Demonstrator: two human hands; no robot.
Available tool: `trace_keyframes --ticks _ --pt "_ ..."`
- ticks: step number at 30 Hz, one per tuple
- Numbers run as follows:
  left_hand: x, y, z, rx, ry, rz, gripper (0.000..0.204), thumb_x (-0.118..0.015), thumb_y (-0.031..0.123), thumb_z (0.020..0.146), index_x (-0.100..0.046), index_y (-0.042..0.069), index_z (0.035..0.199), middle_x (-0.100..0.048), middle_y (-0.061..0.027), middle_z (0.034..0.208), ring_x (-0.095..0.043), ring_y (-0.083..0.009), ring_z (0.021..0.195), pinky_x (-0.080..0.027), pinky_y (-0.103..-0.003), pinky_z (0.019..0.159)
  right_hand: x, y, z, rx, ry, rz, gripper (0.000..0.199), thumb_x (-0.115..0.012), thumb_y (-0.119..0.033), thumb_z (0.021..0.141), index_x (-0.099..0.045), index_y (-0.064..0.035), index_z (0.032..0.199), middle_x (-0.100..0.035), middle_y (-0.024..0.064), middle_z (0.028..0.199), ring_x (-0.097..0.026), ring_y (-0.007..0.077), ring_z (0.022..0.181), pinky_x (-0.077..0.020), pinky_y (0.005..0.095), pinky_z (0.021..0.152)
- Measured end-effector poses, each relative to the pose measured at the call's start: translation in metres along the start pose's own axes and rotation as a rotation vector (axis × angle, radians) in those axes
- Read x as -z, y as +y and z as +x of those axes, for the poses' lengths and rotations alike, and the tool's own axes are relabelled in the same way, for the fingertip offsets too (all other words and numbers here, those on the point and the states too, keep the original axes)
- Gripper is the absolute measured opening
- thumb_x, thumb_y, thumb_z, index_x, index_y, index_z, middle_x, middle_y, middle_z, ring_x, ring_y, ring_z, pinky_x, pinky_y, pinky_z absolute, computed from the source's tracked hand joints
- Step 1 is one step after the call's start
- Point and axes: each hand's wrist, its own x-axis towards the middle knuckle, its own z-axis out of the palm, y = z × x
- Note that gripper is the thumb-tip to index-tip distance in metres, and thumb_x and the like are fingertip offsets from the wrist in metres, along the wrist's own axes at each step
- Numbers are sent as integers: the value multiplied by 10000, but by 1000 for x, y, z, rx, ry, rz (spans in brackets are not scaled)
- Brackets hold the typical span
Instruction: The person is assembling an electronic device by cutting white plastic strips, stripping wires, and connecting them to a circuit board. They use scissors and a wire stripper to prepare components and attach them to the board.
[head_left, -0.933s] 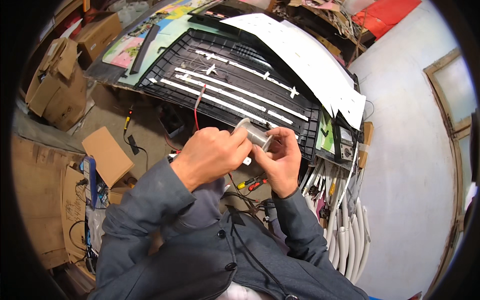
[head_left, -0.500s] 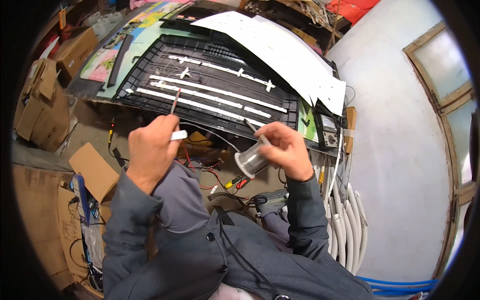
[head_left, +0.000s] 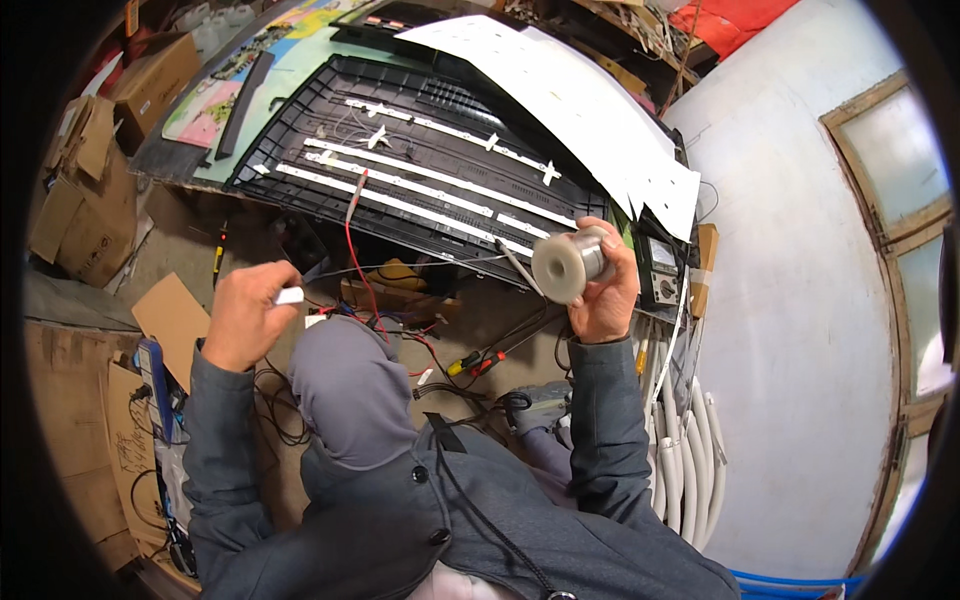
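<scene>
My right hand (head_left: pixel 606 285) grips a pale plastic spool (head_left: pixel 560 268) wound with silvery wire, its flat end turned toward the left. Farther left, my left hand (head_left: pixel 250 312) is closed, and a small white piece (head_left: pixel 289 296) sticks out of it. A thin wire (head_left: pixel 420 264) stretches between the left hand and the spool. Behind the hands lies a black panel frame (head_left: pixel 300 125) with several white LED strips (head_left: pixel 420 208). A red test probe (head_left: pixel 357 195) leans on its near edge, its red lead hanging down. Close to the spool, a dark-tipped probe (head_left: pixel 512 258) rests against the same edge.
A large white sheet (head_left: pixel 560 90) covers the frame's far right. A meter (head_left: pixel 660 270) stands at the table's right end, above white tubes (head_left: pixel 690 460). Yellow- and red-handled tools (head_left: pixel 475 364) and cables lie below. Cardboard boxes (head_left: pixel 90 210) stand at left.
My left hand has let go of the red probe and moved left and down. My right hand has raised and turned the spool, leaving the dark probe on the edge. The wire is drawn out longer.
</scene>
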Motion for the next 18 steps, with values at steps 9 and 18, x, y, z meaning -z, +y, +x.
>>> trace_keyframes --ticks 9,18 --pt "36 -29 -20 245 481 -400 81 -597 41 950 -648 -6 991 -687 -21 925 -569 -67 826 -454 -224 739 -33 -1 52 308 -349 -1315 385 -735 -207 733 -650 -36 1067 -655 175 894 -659 324 804 -529 386 761" --pt "37 28 -40 282 386 -581 78 -629 42 909 -633 2 976 -699 -52 920 -577 -66 806 -450 -223 733 -64 70 131 333 -585 -1400 465 -710 -111 716 -630 -131 1175 -552 148 1027 -595 334 956 -502 408 852"
